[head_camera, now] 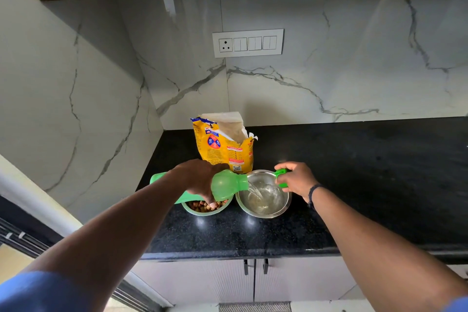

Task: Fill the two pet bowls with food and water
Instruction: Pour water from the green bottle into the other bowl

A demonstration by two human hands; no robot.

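Left grip point(200, 180) clamped round green bottle point(222, 186), tipped w/ mouth over steel bowl point(263, 194) so water lands inside; right grip point(295, 180) pinches cap point(281, 177) beside bowl's far rim; kibble bowl point(205, 208) just left, food bag point(225, 144) behind.

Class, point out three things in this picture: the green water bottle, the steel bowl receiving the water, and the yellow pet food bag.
green water bottle point(225, 183), head view, on its rounded shoulder near the neck.
steel bowl point(278, 210), head view, on its inner right wall.
yellow pet food bag point(222, 152), head view, on its printed front.
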